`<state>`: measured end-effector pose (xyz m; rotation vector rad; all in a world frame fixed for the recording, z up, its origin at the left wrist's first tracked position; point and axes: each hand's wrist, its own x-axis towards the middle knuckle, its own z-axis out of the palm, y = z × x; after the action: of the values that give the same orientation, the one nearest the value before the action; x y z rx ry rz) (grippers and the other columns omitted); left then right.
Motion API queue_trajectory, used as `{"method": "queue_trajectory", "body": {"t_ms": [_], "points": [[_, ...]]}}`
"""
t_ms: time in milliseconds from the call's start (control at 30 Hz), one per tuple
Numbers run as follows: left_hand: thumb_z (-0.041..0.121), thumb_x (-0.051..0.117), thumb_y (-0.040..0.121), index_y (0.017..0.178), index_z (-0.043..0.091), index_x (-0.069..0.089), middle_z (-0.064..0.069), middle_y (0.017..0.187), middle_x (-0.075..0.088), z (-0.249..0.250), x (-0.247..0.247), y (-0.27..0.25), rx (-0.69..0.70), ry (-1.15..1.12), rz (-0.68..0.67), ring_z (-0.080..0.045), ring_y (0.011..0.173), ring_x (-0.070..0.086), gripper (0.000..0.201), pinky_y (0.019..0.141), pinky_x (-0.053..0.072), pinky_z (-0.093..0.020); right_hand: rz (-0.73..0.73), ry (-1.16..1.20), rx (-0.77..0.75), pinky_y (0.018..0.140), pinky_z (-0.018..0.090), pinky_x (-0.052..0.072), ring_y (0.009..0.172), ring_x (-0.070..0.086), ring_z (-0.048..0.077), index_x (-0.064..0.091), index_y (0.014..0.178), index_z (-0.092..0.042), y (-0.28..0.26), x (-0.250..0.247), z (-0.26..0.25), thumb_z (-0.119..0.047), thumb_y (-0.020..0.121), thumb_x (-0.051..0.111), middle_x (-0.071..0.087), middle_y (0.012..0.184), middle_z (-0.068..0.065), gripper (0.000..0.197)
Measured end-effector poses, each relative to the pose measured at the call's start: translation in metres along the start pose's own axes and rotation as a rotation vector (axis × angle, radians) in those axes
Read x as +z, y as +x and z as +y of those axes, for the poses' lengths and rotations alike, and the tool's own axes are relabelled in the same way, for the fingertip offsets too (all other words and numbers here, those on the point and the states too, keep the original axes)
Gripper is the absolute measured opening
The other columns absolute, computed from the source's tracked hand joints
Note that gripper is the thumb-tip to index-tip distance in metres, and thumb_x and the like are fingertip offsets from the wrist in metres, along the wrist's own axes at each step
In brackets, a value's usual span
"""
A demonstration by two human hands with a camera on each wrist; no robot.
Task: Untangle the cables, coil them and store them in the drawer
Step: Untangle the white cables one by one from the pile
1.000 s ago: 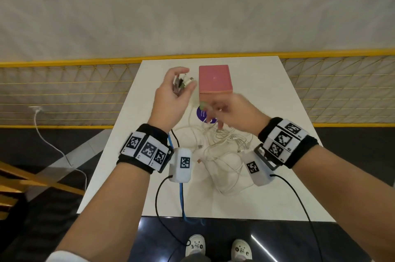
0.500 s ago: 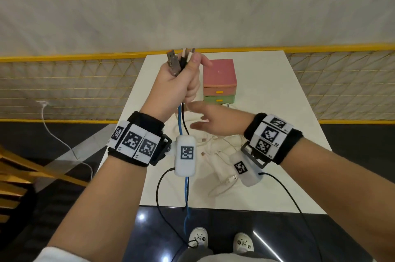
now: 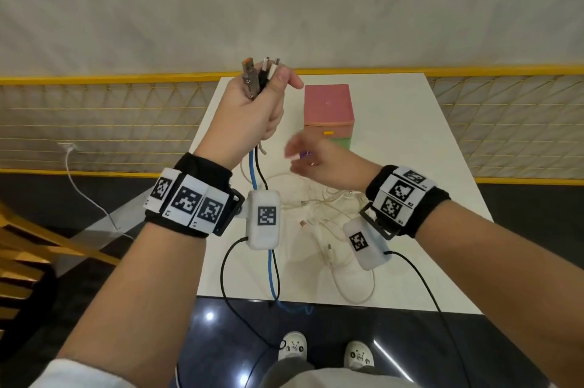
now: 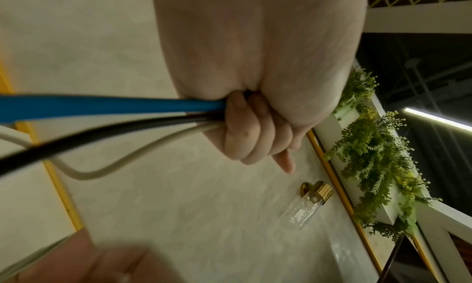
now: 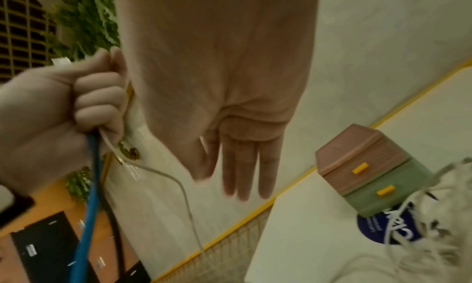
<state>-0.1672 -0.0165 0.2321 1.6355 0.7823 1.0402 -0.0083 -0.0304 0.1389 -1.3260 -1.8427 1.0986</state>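
Head view: the left hand (image 3: 252, 112) is raised above the white surface (image 3: 410, 166), its grip closed around a bundle of cable ends whose plugs (image 3: 260, 70) stick up above the fist; a blue cable (image 3: 270, 273) and a black cable (image 3: 259, 171) hang from it past the near edge. The right hand (image 3: 322, 163) hovers open, fingers straight, above the tangle of white cables (image 3: 328, 210). The drawer unit (image 3: 328, 112) (pink over green) stands just beyond, both drawers closed. Left wrist view: blue, black and white cables (image 4: 143, 148) leave the fist side by side. Right wrist view: the drawer fronts show yellow handles (image 5: 360, 168); bare surface lies left of the unit.
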Motion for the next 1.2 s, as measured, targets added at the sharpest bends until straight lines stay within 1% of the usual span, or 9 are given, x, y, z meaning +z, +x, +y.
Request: {"method": "queue_trajectory", "body": {"t_ms": [67,133,233,400,500,567,767,967,1200], "points": [[0.026,0.042,0.106,0.087,0.017,0.061,0.01,0.05,0.024,0.0,0.006,0.0,0.001,-0.017,-0.016,-0.01,0.042,0.019,0.029,0.041,0.019,-0.02,-0.032,0.014,-0.043,0.09,0.009,0.044,0.108,0.046,-0.005,0.045,0.128,-0.018,0.005,0.003,-0.006,-0.011,0.088,0.064,0.048,0.126,-0.008,0.045],[0.026,0.042,0.105,0.087,0.017,0.061,0.009,0.051,0.024,0.001,0.014,0.001,0.01,-0.033,-0.039,-0.01,0.042,0.02,0.028,0.042,0.02,-0.02,-0.086,-0.079,-0.087,0.094,0.022,0.047,0.109,0.053,0.006,0.054,0.115,-0.019,0.01,0.011,-0.011,-0.015,0.091,0.061,0.056,0.123,-0.004,0.026],[0.026,0.043,0.105,0.085,0.019,0.063,0.008,0.051,0.024,0.005,0.018,0.003,0.028,-0.05,-0.06,-0.01,0.041,0.02,0.029,0.042,0.018,-0.02,-0.122,-0.146,-0.109,0.088,0.028,0.047,0.095,0.06,0.019,0.06,0.102,0.002,0.013,0.027,0.002,-0.012,0.096,0.05,0.067,0.103,0.009,0.018],[0.022,0.039,0.107,0.085,0.017,0.06,0.01,0.051,0.023,0.015,0.007,0.001,0.083,-0.118,-0.021,-0.007,0.04,0.018,0.031,0.041,0.018,-0.017,-0.194,-0.342,0.104,0.092,0.034,0.045,0.092,0.052,0.013,0.06,0.088,-0.018,-0.002,0.036,0.045,-0.019,0.097,0.045,0.054,0.099,-0.003,0.018],[0.022,0.038,0.107,0.085,0.017,0.059,0.01,0.051,0.024,0.016,-0.001,0.0,0.086,-0.102,0.0,-0.008,0.041,0.018,0.03,0.041,0.017,-0.018,-0.293,-0.04,0.299,0.077,0.033,0.053,0.085,0.062,0.021,0.052,0.087,-0.011,-0.017,0.034,0.031,-0.016,0.101,0.032,0.067,0.101,0.014,0.024],[0.022,0.038,0.107,0.086,0.016,0.059,0.012,0.05,0.025,0.013,-0.005,0.0,0.077,-0.085,0.011,-0.007,0.041,0.018,0.03,0.041,0.018,-0.017,-0.32,0.189,0.305,0.073,0.036,0.056,0.078,0.068,0.029,0.049,0.088,-0.009,-0.027,0.027,0.003,-0.017,0.102,0.031,0.07,0.095,0.023,0.024],[0.022,0.038,0.107,0.085,0.016,0.058,0.012,0.049,0.024,0.004,-0.006,-0.005,0.045,-0.084,0.035,-0.007,0.04,0.017,0.03,0.042,0.017,-0.016,-0.351,0.503,0.207,0.052,0.027,0.056,0.056,0.069,0.023,0.054,0.099,-0.006,-0.058,-0.006,-0.062,-0.023,0.102,0.037,0.069,0.081,0.02,0.023],[0.025,0.039,0.106,0.086,0.017,0.059,0.012,0.049,0.025,-0.003,0.002,-0.007,0.019,-0.078,0.001,-0.008,0.04,0.018,0.03,0.042,0.018,-0.017,-0.301,0.304,0.313,0.055,0.032,0.059,0.061,0.07,0.032,0.048,0.104,-0.005,-0.065,0.01,-0.052,-0.024,0.103,0.036,0.069,0.087,0.023,0.022],[0.025,0.04,0.106,0.086,0.016,0.06,0.012,0.05,0.024,-0.001,0.004,-0.007,-0.006,-0.084,0.002,-0.008,0.04,0.017,0.03,0.042,0.017,-0.017,-0.411,0.727,0.217,0.044,0.021,0.054,0.051,0.069,0.019,0.049,0.089,-0.011,-0.078,0.005,-0.087,-0.022,0.102,0.029,0.069,0.068,0.009,0.026]]}}
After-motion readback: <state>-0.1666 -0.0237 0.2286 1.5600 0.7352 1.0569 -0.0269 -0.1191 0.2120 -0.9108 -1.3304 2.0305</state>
